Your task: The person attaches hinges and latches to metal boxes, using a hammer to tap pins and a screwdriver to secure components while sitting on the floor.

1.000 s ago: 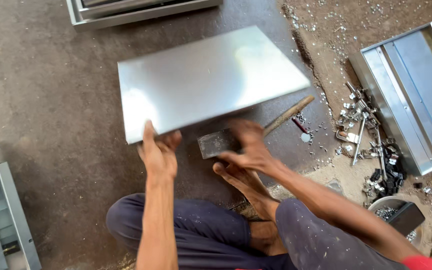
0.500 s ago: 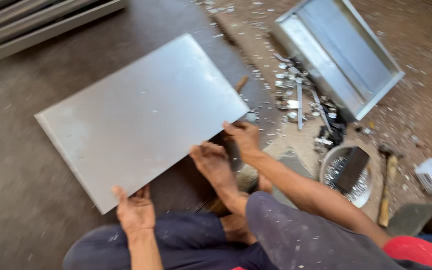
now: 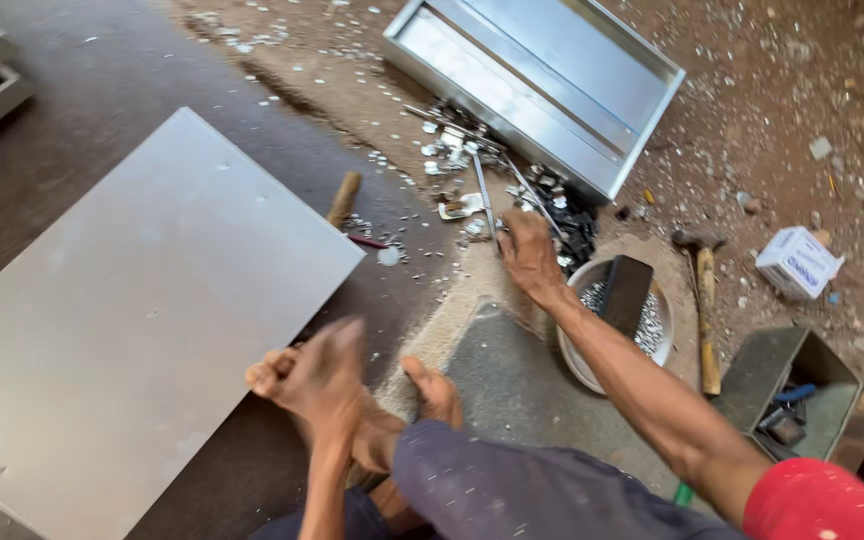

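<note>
You sit on a workshop floor, looking down past your knees. Your right hand stretches out to a scatter of small metal scraps and thin rods lying just in front of a long shallow metal tray. The fingers curl down into the pile; you cannot tell from this view whether they have closed on a piece, since the fingertips are hidden among the scraps. Your left hand is blurred, loosely curled and apparently empty, hovering just off the near corner of a large flat metal sheet that lies on the floor to your left. It does not clearly touch the sheet.

A round bowl of small metal bits sits beside your right forearm, with a dark flat block standing in it. A hammer lies beyond the bowl, and a wooden handle shows past the sheet's far edge. An open dark box of tools is at your right.

The risks, as they appear: the scraps look sharp, so groping with bare fingers could cut them. Your forearm passes close over the bowl and could tip it, spilling its contents. The sheet's edge lies near your bare foot and left hand, and could nick either.
</note>
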